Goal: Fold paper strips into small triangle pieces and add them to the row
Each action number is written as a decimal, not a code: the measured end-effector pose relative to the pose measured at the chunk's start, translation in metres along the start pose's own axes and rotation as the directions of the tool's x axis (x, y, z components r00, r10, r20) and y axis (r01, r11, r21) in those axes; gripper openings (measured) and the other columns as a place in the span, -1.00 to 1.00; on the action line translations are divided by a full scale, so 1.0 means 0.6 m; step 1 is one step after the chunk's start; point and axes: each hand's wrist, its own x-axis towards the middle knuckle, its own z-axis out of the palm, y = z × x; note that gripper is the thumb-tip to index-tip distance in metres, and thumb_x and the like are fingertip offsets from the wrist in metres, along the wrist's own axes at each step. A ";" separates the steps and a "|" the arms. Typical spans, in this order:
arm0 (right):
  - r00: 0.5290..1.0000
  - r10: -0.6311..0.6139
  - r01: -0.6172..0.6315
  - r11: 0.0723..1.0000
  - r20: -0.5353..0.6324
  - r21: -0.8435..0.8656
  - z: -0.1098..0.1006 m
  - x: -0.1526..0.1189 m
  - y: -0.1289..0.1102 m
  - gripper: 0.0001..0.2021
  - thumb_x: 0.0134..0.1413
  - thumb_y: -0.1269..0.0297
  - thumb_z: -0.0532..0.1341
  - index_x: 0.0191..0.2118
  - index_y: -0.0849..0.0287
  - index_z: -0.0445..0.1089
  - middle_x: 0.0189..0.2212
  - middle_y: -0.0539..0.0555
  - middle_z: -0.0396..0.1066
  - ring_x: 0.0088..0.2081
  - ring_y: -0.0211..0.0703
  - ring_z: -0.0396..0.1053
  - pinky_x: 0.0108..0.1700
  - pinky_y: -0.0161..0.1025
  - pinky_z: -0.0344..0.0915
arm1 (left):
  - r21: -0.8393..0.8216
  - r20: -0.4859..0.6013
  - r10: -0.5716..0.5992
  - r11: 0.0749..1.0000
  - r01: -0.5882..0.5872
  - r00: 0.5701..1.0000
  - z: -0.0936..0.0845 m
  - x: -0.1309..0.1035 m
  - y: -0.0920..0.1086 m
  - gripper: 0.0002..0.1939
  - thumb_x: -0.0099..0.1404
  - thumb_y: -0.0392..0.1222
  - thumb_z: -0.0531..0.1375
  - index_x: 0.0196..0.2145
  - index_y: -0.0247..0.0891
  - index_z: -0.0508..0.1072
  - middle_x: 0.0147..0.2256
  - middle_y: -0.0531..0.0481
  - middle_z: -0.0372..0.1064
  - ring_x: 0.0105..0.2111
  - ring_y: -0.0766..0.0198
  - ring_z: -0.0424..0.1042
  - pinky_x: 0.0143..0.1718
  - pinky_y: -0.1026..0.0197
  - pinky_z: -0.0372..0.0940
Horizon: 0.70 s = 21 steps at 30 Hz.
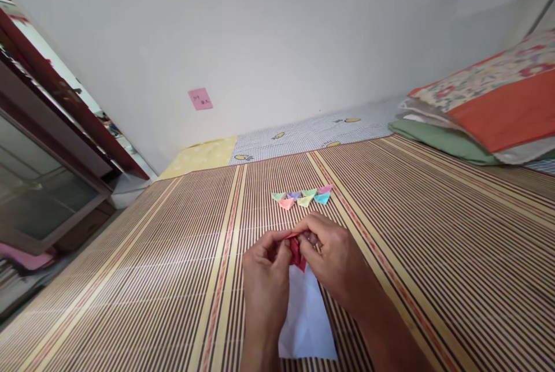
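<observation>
Low centre of the frame: both hands meet over a striped mat (130,279).
Left hand (264,282): fingers curled in tight, thumb and fingertips pinching the left side of a red paper (297,255).
Right hand (336,256): also curled narrow, fingertips pressed on the top and right of the same red paper; the forearm runs off the bottom right of the frame.
Red paper: small, folded, held between the two hands just above the mat; only a creased strip and its lower point show, the rest hidden by fingers.
White sheet (307,320): lies flat on the mat directly below the hands, reaching toward the bottom edge; the red paper's tip overlaps its top edge in the view.
Folded pieces (302,196): a small cluster of pastel triangles, pink, green, purple, yellow and blue, in two short rows just above the hands, apart from them.
Mat: brown and tan stripes, fills the lower half of the frame.
Sheet (312,132): checked cloth with yellow prints, beyond the mat's far edge at centre.
Pillows (489,112): stacked at the right edge, orange and floral on top, green beneath.
Pink note (200,99): stuck on the white wall, upper centre-left.
Cabinet (39,175): dark frame with a glass front, left edge.
</observation>
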 end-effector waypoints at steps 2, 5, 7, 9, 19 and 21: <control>0.999 -0.035 0.034 0.999 -0.010 -0.031 0.001 0.001 0.004 -0.80 0.12 0.60 0.12 -0.37 0.19 0.41 -0.41 0.06 0.39 -0.33 -0.09 0.37 -0.30 -0.23 0.21 | 0.000 0.011 -0.004 1.000 0.004 1.000 0.000 0.004 -0.005 -0.84 0.26 -0.23 0.29 -0.24 -0.28 0.66 -0.40 -0.04 0.58 -0.40 0.24 0.51 -0.36 0.23 0.39; 0.998 -0.058 0.058 0.997 -0.001 -0.050 0.000 0.003 0.010 -0.82 0.16 0.56 0.14 -0.35 0.19 0.42 -0.40 0.07 0.41 -0.33 -0.09 0.40 -0.28 -0.23 0.23 | -0.059 0.057 -0.026 0.998 0.030 0.998 -0.006 0.013 -0.014 -0.83 0.29 -0.18 0.32 -0.22 -0.28 0.66 -0.43 -0.01 0.54 -0.44 0.29 0.44 -0.38 0.25 0.37; 0.999 -0.037 0.037 0.999 -0.013 -0.037 -0.003 0.003 0.013 -0.85 0.18 0.54 0.15 -0.34 0.19 0.41 -0.40 0.06 0.43 -0.34 -0.10 0.41 -0.29 -0.24 0.25 | -0.149 0.093 -0.066 0.986 0.080 0.993 -0.013 0.018 -0.018 -0.78 0.32 -0.10 0.32 -0.14 -0.25 0.64 -0.33 -0.07 0.58 -0.37 0.27 0.48 -0.34 0.23 0.40; 0.999 0.000 -0.002 0.999 -0.050 -0.038 -0.007 0.002 0.017 -0.85 0.17 0.54 0.16 -0.34 0.18 0.41 -0.40 0.05 0.44 -0.36 -0.12 0.42 -0.31 -0.26 0.25 | -0.222 0.156 -0.091 0.967 0.124 0.984 -0.022 0.020 -0.019 -0.71 0.34 -0.07 0.32 -0.03 -0.19 0.61 -0.09 -0.15 0.59 -0.23 0.22 0.51 -0.26 0.20 0.43; 0.992 0.125 -0.125 0.992 -0.005 0.016 -0.023 0.000 0.019 -0.87 0.09 0.51 0.20 -0.36 0.13 0.40 -0.53 -0.04 0.46 -0.50 -0.20 0.41 -0.42 -0.31 0.28 | -0.210 0.428 0.003 0.973 0.096 0.904 -0.021 0.012 -0.012 -0.28 0.13 -0.34 0.48 0.22 0.01 0.46 0.18 -0.11 0.45 0.06 0.11 0.49 0.01 0.15 0.39; 0.991 0.131 -0.131 0.991 -0.009 0.025 -0.024 0.000 0.015 -0.87 0.07 0.52 0.21 -0.37 0.12 0.36 -0.56 -0.07 0.43 -0.54 -0.22 0.39 -0.45 -0.32 0.26 | -0.244 0.438 0.001 0.963 0.118 0.899 -0.019 0.011 -0.013 -0.36 0.15 -0.34 0.47 0.17 -0.04 0.51 0.08 -0.10 0.53 0.01 0.15 0.52 0.04 0.15 0.39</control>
